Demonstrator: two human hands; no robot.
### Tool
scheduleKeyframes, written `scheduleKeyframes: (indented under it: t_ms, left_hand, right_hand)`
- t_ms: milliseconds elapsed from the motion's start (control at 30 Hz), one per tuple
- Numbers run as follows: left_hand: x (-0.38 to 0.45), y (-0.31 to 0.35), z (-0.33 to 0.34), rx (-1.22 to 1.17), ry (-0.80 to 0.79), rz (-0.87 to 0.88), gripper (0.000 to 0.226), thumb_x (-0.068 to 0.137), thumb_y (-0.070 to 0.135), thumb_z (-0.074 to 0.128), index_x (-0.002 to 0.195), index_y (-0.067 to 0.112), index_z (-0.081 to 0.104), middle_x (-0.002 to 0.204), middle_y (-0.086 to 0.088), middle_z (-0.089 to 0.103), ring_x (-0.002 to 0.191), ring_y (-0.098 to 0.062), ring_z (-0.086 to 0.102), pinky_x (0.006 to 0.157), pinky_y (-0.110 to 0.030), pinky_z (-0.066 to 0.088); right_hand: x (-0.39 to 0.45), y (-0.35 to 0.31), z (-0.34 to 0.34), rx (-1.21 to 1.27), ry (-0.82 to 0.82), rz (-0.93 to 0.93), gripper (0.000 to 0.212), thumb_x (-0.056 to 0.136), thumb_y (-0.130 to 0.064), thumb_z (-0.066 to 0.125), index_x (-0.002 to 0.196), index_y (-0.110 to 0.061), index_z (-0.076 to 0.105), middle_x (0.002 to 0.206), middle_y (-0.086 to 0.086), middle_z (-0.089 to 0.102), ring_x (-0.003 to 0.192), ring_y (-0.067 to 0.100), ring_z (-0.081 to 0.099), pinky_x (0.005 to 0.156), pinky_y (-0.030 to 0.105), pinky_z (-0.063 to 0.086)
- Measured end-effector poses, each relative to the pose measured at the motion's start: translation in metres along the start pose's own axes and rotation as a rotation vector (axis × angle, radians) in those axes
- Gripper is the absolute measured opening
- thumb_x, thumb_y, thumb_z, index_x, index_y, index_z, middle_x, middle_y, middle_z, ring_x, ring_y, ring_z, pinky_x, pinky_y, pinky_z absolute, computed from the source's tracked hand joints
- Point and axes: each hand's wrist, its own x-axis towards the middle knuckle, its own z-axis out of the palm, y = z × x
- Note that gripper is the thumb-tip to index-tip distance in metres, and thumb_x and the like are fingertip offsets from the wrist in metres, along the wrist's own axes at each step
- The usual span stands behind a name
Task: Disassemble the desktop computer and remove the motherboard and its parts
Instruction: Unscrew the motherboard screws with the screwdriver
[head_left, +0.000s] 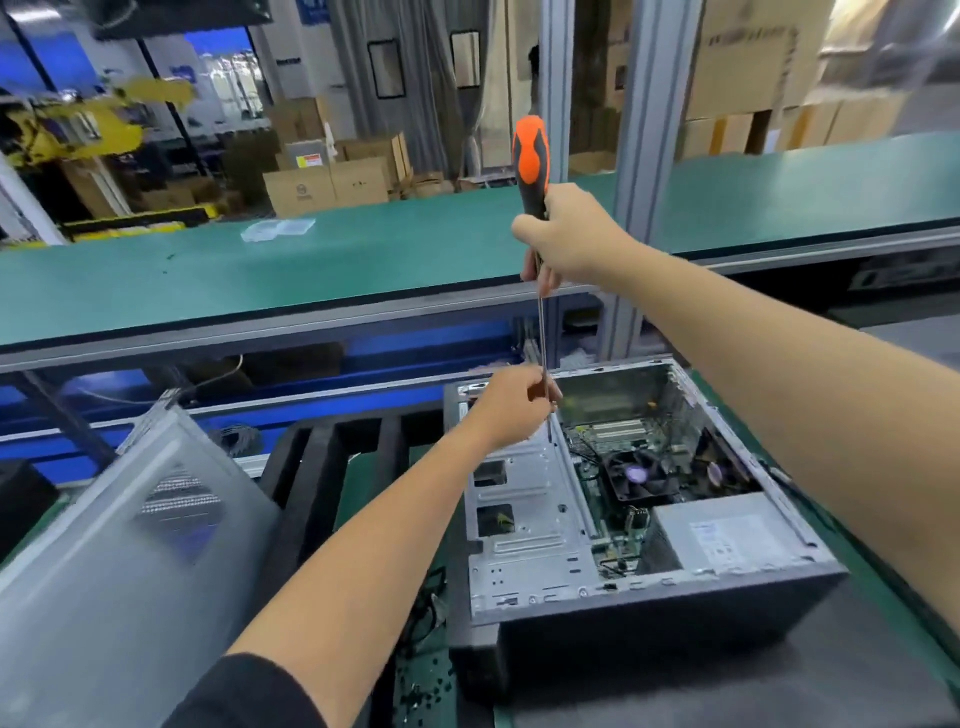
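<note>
Side panel (130, 525), grey and translucent-looking, leans at far left on the green counter (363, 249); a black slotted foam tray (322, 467) sits between it and the computer case (623, 519). My left hand (511, 405) reaches over the case's far-left corner, fingers (540, 387) pinched round the lower shaft of the screwdriver (531, 166), steadying it. Shaft runs near upright; its tip goes down by the edge of the metal drive bay (524, 519), exact contact point hidden behind my hand. My right hand (566, 234) is above, clenched round the lower part of the orange-and-black handle. Case lies on its side, open face up, on the counter in front of me. Inside, right of the drive bay: motherboard (613, 441) in place, with a black cooler fan (641, 475) on it. Grey power supply (727, 535) sits in the near-right corner, beside the fan. Cardboard boxes (322, 187) are stacked beyond the counter.
</note>
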Motion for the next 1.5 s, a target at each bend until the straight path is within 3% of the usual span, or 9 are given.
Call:
scheduleKeyframes:
  t_ms: [433,633,833,967,1067,1167,1233,1333,1500]
  left_hand:
    - [0.116,0.038,0.147,0.103,0.021,-0.051,0.024,0.098,0.018,0.051,0.087,-0.001,0.062,0.079,-0.015,0.066,0.074,-0.027,0.062,0.068,-0.035,0.049]
    - [0.131,0.011,0.174,0.125,0.016,-0.153,0.010,0.094,0.014,0.055,0.096,0.010,0.064,0.085,-0.004,0.065,0.072,-0.013,0.055,0.069,-0.025,0.042]
    - [0.148,-0.025,0.193,0.225,-0.186,-0.233,0.028,0.094,0.013,0.053,0.121,0.013,0.063,0.116,-0.010,0.065,0.081,-0.015,0.056,0.069,-0.020,0.042]
    - [0.157,-0.036,0.209,0.259,-0.392,-0.210,0.039,0.095,0.013,0.052,0.135,0.014,0.054,0.132,-0.010,0.058,0.111,-0.026,0.057,0.086,-0.023,0.040]
    - [0.158,-0.040,0.213,0.282,-0.478,-0.177,0.035,0.093,0.004,0.049,0.124,0.011,0.064,0.128,-0.007,0.062,0.113,-0.023,0.057,0.093,-0.024,0.040]
    - [0.160,-0.044,0.211,0.300,-0.544,-0.143,0.019,0.090,0.003,0.050,0.094,0.006,0.069,0.098,-0.011,0.061,0.090,-0.019,0.053,0.091,-0.032,0.045]
    - [0.161,-0.047,0.209,0.313,-0.577,-0.127,0.021,0.092,0.008,0.053,0.104,0.001,0.069,0.106,-0.007,0.056,0.096,-0.019,0.051,0.090,-0.027,0.041]
    - [0.163,-0.051,0.208,0.243,-0.526,-0.148,0.024,0.092,0.011,0.057,0.111,0.006,0.071,0.116,-0.002,0.058,0.101,-0.014,0.052,0.089,-0.019,0.035]
    - [0.172,-0.052,0.216,0.085,-0.129,-0.277,0.018,0.090,-0.002,0.057,0.095,0.008,0.071,0.096,-0.012,0.070,0.080,-0.019,0.063,0.080,-0.031,0.054]
  right_hand:
    - [0.000,0.156,-0.122,0.023,0.019,0.063,0.015,0.089,-0.011,0.052,0.078,-0.001,0.052,0.067,0.016,0.068,0.049,0.025,0.065,0.049,0.030,0.055]
    - [0.018,0.195,-0.116,0.008,-0.049,0.075,0.013,0.087,-0.010,0.060,0.076,-0.003,0.056,0.065,0.013,0.067,0.045,0.016,0.065,0.049,0.025,0.055]
    - [0.027,0.226,-0.109,-0.054,-0.071,0.079,0.019,0.074,-0.006,0.059,0.060,-0.010,0.048,0.054,0.009,0.065,0.046,0.013,0.067,0.045,0.021,0.052]
    - [0.033,0.240,-0.109,-0.066,-0.054,0.112,0.023,0.073,-0.008,0.058,0.057,-0.014,0.042,0.061,0.021,0.068,0.046,0.015,0.067,0.053,0.029,0.055]
    - [0.036,0.247,-0.106,-0.049,-0.068,0.138,0.020,0.071,-0.011,0.058,0.061,-0.014,0.041,0.068,0.028,0.068,0.049,0.020,0.069,0.059,0.038,0.058]
    - [0.038,0.252,-0.102,-0.031,-0.105,0.142,0.025,0.070,-0.011,0.058,0.057,-0.015,0.037,0.067,0.028,0.067,0.050,0.021,0.070,0.058,0.038,0.057]
    - [0.038,0.255,-0.099,-0.015,-0.115,0.149,0.030,0.071,-0.009,0.058,0.055,-0.016,0.034,0.062,0.022,0.068,0.052,0.023,0.070,0.056,0.034,0.056]
    - [0.038,0.260,-0.094,0.022,-0.110,0.152,0.029,0.072,-0.007,0.058,0.054,-0.015,0.036,0.057,0.015,0.067,0.051,0.024,0.070,0.049,0.025,0.053]
    - [0.036,0.264,-0.093,0.019,-0.104,0.140,0.032,0.074,-0.007,0.059,0.054,-0.016,0.036,0.057,0.016,0.067,0.050,0.023,0.069,0.045,0.019,0.050]
